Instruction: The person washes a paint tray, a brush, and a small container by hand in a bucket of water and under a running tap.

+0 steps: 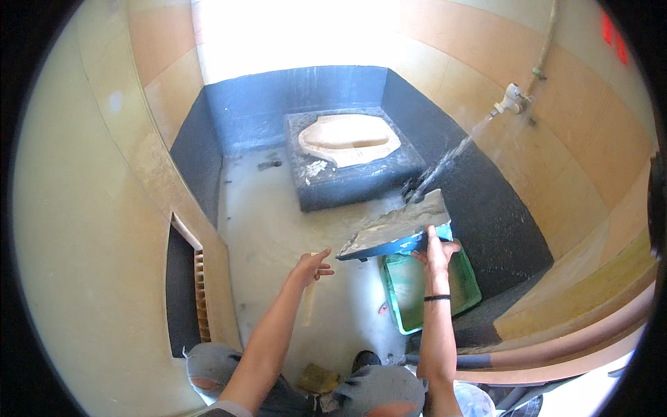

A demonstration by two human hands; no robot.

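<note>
My right hand (436, 256) grips the near edge of a blue tray (403, 245), thumb on its rim and fingers underneath. The tray is tilted, and its grey, stained inner face shows. A water stream (451, 160) comes down at the tray's far edge; whether it lands inside I cannot tell. Close to the tray's left corner is my left hand (313, 269), with a pale flat strip (308, 304) between its fingers, pointing down. Part of the strip is hidden by the hand. Partly below my right hand and forearm stands a green basin (410, 316) holding cloudy liquid.
A white wall tap (512, 101) is running at the right. Ahead, a squat toilet (351, 139) sits on a dark raised block (354, 191). Cloudy water covers the floor (267, 229). A yellowish block (318, 379) lies by my feet. A vented panel (201, 285) is at the left.
</note>
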